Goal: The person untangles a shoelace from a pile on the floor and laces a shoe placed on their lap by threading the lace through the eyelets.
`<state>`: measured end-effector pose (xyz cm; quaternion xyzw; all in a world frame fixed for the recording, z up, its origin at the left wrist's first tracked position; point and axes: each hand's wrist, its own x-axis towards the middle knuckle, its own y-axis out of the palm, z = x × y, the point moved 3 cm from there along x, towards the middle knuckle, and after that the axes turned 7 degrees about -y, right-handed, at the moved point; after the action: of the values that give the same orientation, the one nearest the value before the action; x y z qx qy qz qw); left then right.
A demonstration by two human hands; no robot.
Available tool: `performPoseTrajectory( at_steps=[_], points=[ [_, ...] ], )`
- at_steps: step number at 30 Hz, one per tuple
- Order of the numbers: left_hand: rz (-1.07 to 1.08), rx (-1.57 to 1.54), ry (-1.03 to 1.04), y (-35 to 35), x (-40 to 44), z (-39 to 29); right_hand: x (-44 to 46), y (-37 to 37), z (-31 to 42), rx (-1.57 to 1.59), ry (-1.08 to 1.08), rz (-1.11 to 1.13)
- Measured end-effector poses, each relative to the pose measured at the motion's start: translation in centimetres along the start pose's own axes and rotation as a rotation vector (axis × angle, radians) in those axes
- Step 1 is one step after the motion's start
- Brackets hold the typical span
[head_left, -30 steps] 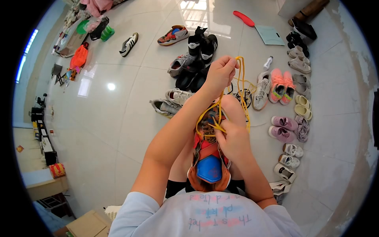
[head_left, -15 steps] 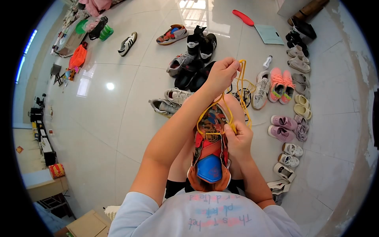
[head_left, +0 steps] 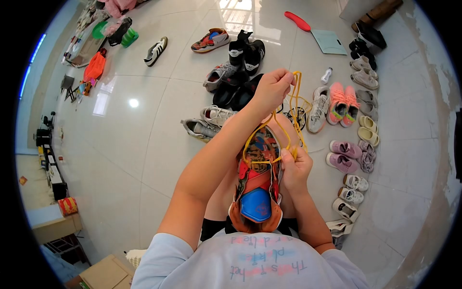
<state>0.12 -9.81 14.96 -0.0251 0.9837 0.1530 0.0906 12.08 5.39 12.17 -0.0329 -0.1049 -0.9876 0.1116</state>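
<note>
A multicoloured sneaker (head_left: 260, 144) with a red collar and a blue tongue (head_left: 255, 206) rests on my lap, its toe pointing away from me. A yellow shoelace (head_left: 263, 163) runs across the front of its opening and loops up beyond the toe. My left hand (head_left: 273, 90) is closed on a stretch of this lace above and past the toe. At the shoe's right edge, my right hand (head_left: 297, 167) pinches the lace between thumb and finger. Part of the lace hangs in loose loops between and beside the hands.
A matching sneaker (head_left: 211, 40) lies on the tiled floor ahead, near black shoes (head_left: 253, 57) and a grey sneaker (head_left: 220, 75). Pink sneakers (head_left: 343, 104) and other pairs line the right wall. A red-handled dustpan-like tool (head_left: 329, 42) lies at the far right.
My right hand has shifted slightly to the right and up, drawing the lace with it. The left hand stays nearly in place, still holding the lace.
</note>
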Motion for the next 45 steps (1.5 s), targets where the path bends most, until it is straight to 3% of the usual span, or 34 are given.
performPoseTrajectory(
  at_steps=[3, 6, 8, 9, 11, 21, 25, 29, 31, 32, 33, 35, 36, 38, 40, 42, 45],
  points=[
    [-0.021, -0.037, -0.013, -0.4, 0.1, 0.0, 0.1, 0.3, 0.6, 0.005, 0.079, -0.043],
    [-0.092, -0.12, -0.01, -1.3, 0.5, -0.3, 0.7, 1.1, 4.2, -0.273, -0.118, -0.093],
    [-0.189, -0.203, 0.009, -2.2, 1.0, -0.9, 0.7, 2.9, 5.6, -0.62, -0.342, 0.31],
    [-0.212, -0.233, 0.011, -2.9, 1.3, -1.2, 0.5, 3.2, 5.6, -0.623, -0.345, 0.309],
    [-0.192, -0.314, 0.0, -4.3, 2.3, -1.5, -0.5, 4.3, 5.5, -0.925, -0.426, 0.488],
    [-0.148, -0.586, -0.163, -7.3, 3.2, 0.9, -0.7, 4.2, 4.9, -0.927, -0.417, 0.549],
    [0.023, -0.701, -0.098, -7.3, 2.0, -2.1, -0.9, 4.2, 4.9, -0.899, -0.412, 0.548],
    [0.079, -0.648, 0.017, -7.9, 0.8, -3.4, -0.8, 4.1, 5.9, -0.682, -0.278, 0.43],
    [-0.152, -0.193, -0.041, -8.4, 0.2, -2.3, -0.7, 3.6, 6.0, -0.589, -0.198, 0.375],
    [-0.25, -0.043, -0.204, -8.8, -0.6, -1.3, -0.6, 2.8, 5.3, -0.505, -0.102, 0.405],
    [-0.246, -0.043, -0.201, -8.8, -1.4, -0.7, -0.7, 2.2, 4.6, -0.422, -0.004, 0.432],
    [-0.501, 0.634, 0.013, -9.3, -3.2, 0.0, -0.4, 1.8, 4.7, -0.437, -0.014, 0.397],
    [-0.501, 0.633, 0.016, -9.4, -4.4, 0.7, -0.2, 1.6, 5.1, -0.483, -0.034, 0.346],
    [-0.646, 0.519, 0.28, -9.4, -8.1, 1.4, 0.1, 0.9, 5.4, -0.52, -0.067, 0.297],
    [-0.576, 0.468, 0.228, -7.5, -12.7, 0.2, 0.2, 0.5, 6.1, -0.488, -0.116, 0.279],
    [-0.518, 0.392, 0.018, -6.0, -16.3, 0.5, 0.2, -0.3, 7.1, -0.458, -0.166, 0.258],
    [-0.427, 0.46, 0.089, -4.7, -19.4, 1.4, 0.2, -2.2, 8.1, -0.477, -0.1, 0.266]
  ],
)
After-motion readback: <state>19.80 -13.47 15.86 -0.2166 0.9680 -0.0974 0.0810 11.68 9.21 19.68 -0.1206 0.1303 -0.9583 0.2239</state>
